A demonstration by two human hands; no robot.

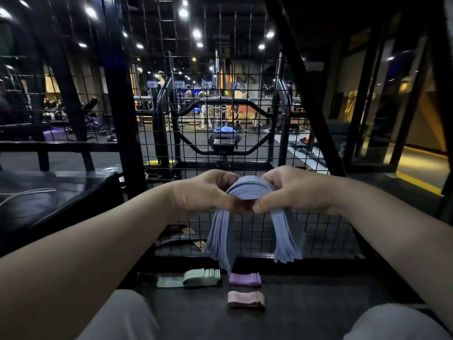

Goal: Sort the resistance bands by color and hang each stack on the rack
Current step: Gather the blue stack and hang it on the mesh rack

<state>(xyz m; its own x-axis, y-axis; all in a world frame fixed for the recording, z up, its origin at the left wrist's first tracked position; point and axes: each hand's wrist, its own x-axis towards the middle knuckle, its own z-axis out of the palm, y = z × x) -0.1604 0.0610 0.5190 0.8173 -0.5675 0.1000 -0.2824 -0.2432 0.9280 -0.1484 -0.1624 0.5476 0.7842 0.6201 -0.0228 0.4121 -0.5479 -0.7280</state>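
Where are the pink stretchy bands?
In the head view, the folded pink resistance bands lie on the dark surface at bottom centre, below the purple band stack and right of the green band stack.

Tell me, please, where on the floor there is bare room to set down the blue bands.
Bare floor lies right of the purple stack and pink stack, toward the right knee. A smaller patch: left of the pink stack, nearer you than the green stack. Crowded: between green and purple, under the hanging blue bands.

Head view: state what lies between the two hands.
The arched top of the blue bands, pinched by left hand and right hand; shown in the head view.
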